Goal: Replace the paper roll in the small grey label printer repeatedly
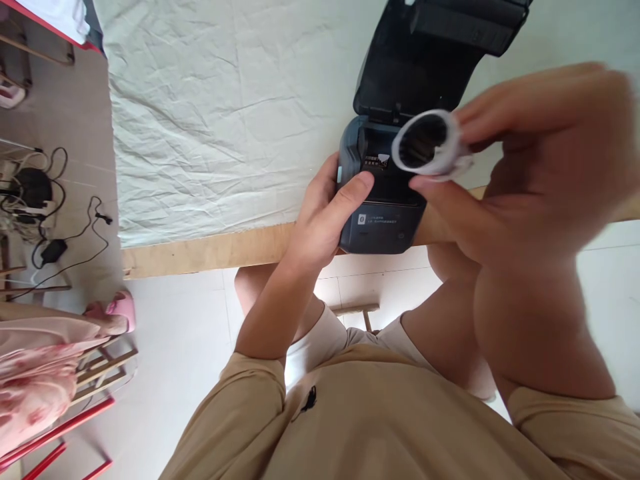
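Observation:
A dark label printer (385, 227) sits at the table's near edge, its black lid (415, 67) swung up and back so the inner compartment shows. My left hand (325, 207) grips the printer's left side, thumb resting at the compartment's edge. Above the right part of that compartment, my right hand (540, 153) pinches a small white paper roll (453, 157) between thumb and fingers. The roll's hollow core faces left, toward the camera. Blur softens my right hand, and the roll hides part of the printer's right side.
A pale green cloth (210, 120) with wrinkles covers the wooden table (210, 252). To the left on the floor lie tangled cables and a black adapter (54, 251). A wooden rack (105, 373) with pink cloth and a pink slipper (121, 309) are lower left.

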{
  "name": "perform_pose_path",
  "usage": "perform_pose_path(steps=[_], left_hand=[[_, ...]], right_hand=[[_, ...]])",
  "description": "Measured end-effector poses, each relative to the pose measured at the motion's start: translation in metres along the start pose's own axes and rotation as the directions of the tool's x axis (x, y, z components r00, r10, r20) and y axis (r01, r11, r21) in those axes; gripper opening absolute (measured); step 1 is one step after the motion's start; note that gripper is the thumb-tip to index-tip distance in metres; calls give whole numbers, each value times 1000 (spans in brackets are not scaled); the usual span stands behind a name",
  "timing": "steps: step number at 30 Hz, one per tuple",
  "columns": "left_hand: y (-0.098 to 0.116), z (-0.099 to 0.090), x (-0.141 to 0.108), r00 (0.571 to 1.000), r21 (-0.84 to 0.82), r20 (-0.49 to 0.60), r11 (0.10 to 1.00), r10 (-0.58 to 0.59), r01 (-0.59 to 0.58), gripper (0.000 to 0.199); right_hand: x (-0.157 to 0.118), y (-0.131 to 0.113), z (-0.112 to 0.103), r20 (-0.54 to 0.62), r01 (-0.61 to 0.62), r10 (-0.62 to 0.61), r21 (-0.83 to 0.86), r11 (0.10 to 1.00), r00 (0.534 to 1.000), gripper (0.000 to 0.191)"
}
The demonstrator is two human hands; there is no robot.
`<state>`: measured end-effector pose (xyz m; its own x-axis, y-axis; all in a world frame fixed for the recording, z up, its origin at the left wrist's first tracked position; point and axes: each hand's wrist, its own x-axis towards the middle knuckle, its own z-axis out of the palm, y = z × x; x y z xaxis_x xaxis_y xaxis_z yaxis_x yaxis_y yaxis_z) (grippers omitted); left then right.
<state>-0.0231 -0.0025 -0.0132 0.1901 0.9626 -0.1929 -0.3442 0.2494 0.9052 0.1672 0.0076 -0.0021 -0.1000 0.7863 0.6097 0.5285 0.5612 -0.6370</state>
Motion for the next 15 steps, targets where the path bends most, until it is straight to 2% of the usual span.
perform_pose_path(steps=[3, 6, 11, 15], left_hand=[[0, -1, 0, 1000, 3, 3, 1000, 13, -13, 19], [-1, -2, 0, 1000, 18, 18, 1000, 21, -21, 20], [-5, -7, 2, 997, 43, 74, 999, 21, -24, 35], [-11, -14, 5, 993, 32, 91, 997, 69, -73, 41]], right_hand=[[5, -6, 3, 133, 117, -97, -150, 982, 986, 17], [5, -3, 3, 190, 109, -74, -184, 977, 979, 14], [-3, -5, 7, 57, 117, -110, -135, 984, 992, 19], [-15, -4, 16, 24, 276, -275, -82, 958, 961, 15]])
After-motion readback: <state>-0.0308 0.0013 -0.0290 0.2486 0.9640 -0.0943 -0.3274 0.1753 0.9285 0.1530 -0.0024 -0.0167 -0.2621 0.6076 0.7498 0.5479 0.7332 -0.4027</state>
